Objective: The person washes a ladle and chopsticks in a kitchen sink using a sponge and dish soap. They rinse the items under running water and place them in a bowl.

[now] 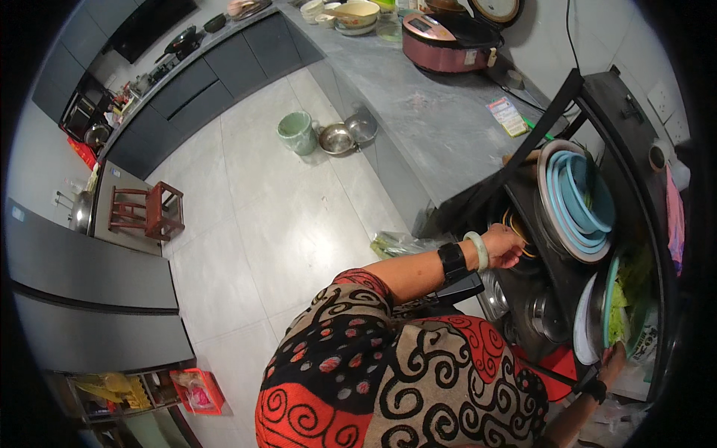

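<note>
My left hand (pixel 503 246), with a pale bangle and a black wristband on that arm, reaches into the black metal rack (pixel 552 255). Its curled fingers are at the rim of a dark bowl with a yellow edge (pixel 516 225), on a level below the blue basins. Low at the right, my right hand (pixel 613 361) grips the edge of a green-rimmed basin (pixel 611 291), which holds leafy greens (pixel 618 313). The basin stands tilted beside a white plate (pixel 585 325). Stacked light-blue plastic basins (pixel 591 196) rest higher on the rack.
Metal pots (pixel 546 319) sit low in the rack. A grey counter (pixel 414 106) bears a pink multicooker (pixel 442 47) with its lid raised. On the tiled floor are a green bucket (pixel 297 131), metal pans (pixel 337 139), a bag of vegetables (pixel 403 245) and a wooden chair (pixel 154 210).
</note>
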The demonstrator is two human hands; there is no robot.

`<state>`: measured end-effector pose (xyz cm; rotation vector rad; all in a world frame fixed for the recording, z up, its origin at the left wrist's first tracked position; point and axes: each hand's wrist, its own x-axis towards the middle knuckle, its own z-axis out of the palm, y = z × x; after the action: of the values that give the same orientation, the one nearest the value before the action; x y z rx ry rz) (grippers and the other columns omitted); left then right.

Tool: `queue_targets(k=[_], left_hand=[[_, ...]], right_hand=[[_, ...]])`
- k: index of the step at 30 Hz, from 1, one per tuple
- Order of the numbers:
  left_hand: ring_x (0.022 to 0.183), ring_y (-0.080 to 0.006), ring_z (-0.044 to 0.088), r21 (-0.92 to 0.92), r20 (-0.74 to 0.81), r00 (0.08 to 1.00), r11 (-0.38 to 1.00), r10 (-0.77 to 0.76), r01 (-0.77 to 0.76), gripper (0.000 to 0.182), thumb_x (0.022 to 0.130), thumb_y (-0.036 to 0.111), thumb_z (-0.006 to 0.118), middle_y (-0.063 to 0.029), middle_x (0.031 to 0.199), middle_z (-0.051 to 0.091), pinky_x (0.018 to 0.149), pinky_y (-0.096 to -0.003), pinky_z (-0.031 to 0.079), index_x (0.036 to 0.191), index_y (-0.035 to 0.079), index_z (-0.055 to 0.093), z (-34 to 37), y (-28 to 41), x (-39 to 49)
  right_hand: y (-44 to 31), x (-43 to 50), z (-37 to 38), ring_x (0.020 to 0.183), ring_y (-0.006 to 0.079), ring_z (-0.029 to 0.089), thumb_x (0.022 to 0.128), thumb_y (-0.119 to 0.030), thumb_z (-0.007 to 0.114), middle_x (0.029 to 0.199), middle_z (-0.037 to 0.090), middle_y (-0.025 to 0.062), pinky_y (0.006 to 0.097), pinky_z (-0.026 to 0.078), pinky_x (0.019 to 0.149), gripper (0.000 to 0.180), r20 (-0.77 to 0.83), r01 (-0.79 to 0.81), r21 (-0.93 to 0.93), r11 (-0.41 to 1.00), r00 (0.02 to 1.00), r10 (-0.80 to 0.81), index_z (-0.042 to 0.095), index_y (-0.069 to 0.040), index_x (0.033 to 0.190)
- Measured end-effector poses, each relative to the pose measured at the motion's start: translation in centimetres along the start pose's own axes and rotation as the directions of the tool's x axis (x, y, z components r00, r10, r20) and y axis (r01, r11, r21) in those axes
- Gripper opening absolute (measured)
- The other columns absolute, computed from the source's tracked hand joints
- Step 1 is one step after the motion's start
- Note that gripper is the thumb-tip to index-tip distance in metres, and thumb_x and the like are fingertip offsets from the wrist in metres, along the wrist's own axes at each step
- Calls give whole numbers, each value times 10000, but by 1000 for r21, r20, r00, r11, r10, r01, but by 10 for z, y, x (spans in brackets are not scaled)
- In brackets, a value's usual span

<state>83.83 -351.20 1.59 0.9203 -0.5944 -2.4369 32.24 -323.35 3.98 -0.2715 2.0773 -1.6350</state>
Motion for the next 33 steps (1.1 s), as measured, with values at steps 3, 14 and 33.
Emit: queue_targets(k=[3,14,33], left_hand=[[525,-192,572,6,58,998,1000,14,-14,61,778,50,589,-100,641,572,491,-303,504,735,17,560,15,-19,6],[730,-194,565,-197,-88,992,975,85,-101,82,812,122,570,-85,820,601,657,-294,486,797,41,564,-1,1,1],[832,-316,585,175,263,937,967,-229,187,167,810,80,597,-168,888,575,776,-465,521,939,14,515,208,-90,117]], right_hand=[[7,56,-38,852,168,515,879,-279,500,969,554,70,290,438,747,312,91,135,-400,906,990,-107,547,-25,1053],[-8,46,-53,730,368,560,728,-231,596,744,574,201,447,417,636,291,277,469,-859,207,765,-582,551,32,845],[-32,16,-14,808,392,596,674,-130,564,847,602,263,441,490,739,232,-52,235,-835,498,867,-496,614,40,824]])
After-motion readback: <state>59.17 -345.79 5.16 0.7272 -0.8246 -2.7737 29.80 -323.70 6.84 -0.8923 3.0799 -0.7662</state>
